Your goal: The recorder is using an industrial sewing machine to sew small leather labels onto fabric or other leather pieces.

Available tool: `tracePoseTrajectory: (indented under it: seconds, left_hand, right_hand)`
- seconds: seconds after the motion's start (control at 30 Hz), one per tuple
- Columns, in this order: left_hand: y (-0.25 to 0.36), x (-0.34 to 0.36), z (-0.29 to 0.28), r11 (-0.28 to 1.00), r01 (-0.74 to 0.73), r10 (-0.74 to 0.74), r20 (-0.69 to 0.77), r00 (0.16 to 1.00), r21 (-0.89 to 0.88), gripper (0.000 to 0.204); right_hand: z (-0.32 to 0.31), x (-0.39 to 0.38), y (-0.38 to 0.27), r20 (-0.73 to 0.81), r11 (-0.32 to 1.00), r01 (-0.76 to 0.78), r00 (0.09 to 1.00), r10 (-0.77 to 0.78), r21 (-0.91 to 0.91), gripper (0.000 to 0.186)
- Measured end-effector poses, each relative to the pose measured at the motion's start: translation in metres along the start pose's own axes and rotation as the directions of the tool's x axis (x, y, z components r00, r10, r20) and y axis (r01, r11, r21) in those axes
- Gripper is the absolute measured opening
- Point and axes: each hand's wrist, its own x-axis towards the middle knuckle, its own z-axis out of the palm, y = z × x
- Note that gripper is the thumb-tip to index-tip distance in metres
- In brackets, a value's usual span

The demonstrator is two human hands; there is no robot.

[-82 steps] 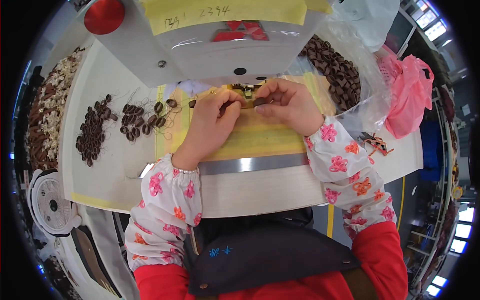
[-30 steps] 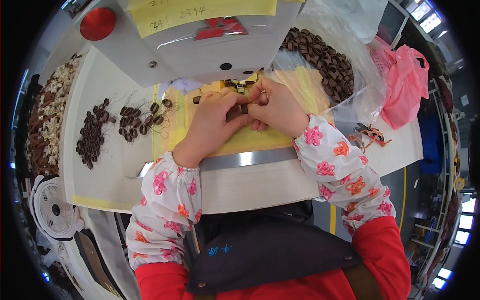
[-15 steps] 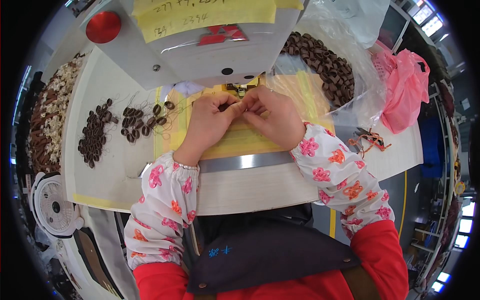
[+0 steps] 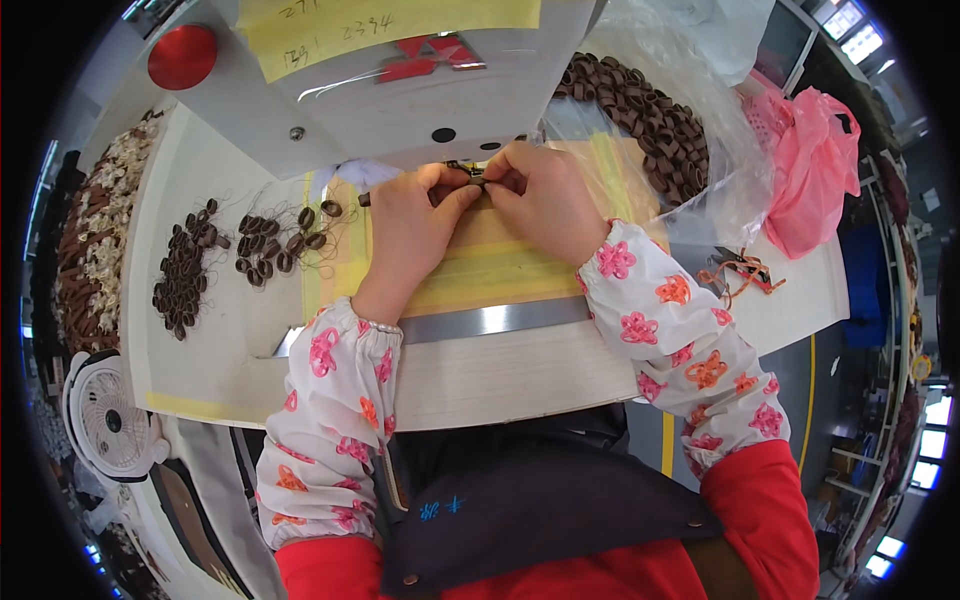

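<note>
Both hands meet under the head of a white sewing machine (image 4: pixel 370 125), close to its metal presser-foot area (image 4: pixel 465 168). My left hand (image 4: pixel 415 215) is closed in a pinch, thumb against fingers. Facing it, my right hand (image 4: pixel 545 195) pinches from the other side. Between the fingertips shows a small dark brown piece (image 4: pixel 483 187), mostly covered by the fingers. The end of a brown loop (image 4: pixel 364 200) sticks out beside my left hand. Below the hands lies a yellow-taped work surface (image 4: pixel 480 270).
Sewn brown loops with loose threads (image 4: pixel 185 270) lie in groups on the left of the table. At the back right, a clear plastic bag (image 4: pixel 725 150) holds many brown loops (image 4: pixel 650 130). A pink bag (image 4: pixel 810 170) and thread snips (image 4: pixel 745 268) sit on the right. A white fan (image 4: pixel 110 415) stands lower left.
The fingertips have come closer together in a tight pinch under the machine head. The view has shifted slightly, and a brown loop end now shows left of my left hand.
</note>
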Motion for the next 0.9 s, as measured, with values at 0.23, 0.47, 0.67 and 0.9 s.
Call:
tracePoseTrajectory:
  seconds: [0.23,0.47,0.67,0.9]
  left_hand:
    - [0.0022,0.0033,-0.0011,0.992,0.124,-0.124,0.006,0.992,0.021,0.021]
    - [0.0066,0.0039,-0.0042,0.976,0.216,-0.215,0.065,0.974,-0.007,0.024]
    - [0.0009,0.0069,-0.0051,0.974,0.222,-0.224,0.066,0.972,0.034,0.026]
    - [-0.0005,0.0082,-0.0059,0.962,0.269,-0.272,0.107,0.956,0.039,0.027]
  right_hand:
    - [-0.0023,0.0022,-0.0013,-0.045,0.998,0.047,0.998,-0.049,-0.044,0.006]
    - [-0.0007,0.0040,0.0029,-0.038,0.992,0.065,0.997,-0.069,-0.107,0.008]
    - [-0.0010,0.0059,0.0022,-0.042,0.990,0.092,0.994,-0.097,-0.105,0.009]
    - [-0.0033,0.0077,-0.0009,-0.026,0.996,0.046,0.998,-0.049,-0.077,0.003]
